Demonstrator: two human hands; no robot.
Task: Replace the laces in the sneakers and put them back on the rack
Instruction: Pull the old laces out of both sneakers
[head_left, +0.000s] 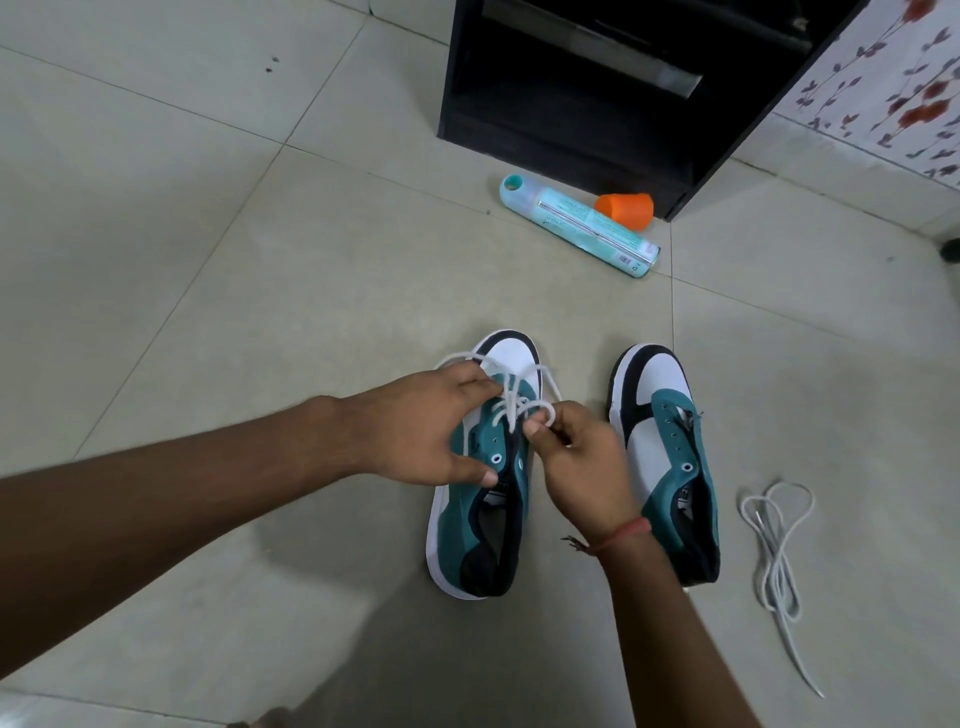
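Two teal, white and black sneakers stand side by side on the tiled floor. The left sneaker (483, 525) has a white lace (511, 402) threaded through its front eyelets. My left hand (421, 426) grips that sneaker's left side, its fingers on the lace strands. My right hand (576, 457) pinches a loop of the same lace over the tongue. The right sneaker (670, 457) has bare eyelets and no lace. A second white lace (776, 566) lies loose on the floor to its right.
A black shoe rack (597, 98) stands at the back against a floral-tiled wall (893, 88). In front of it lie a teal spray can (576, 223) and an orange cap (626, 209).
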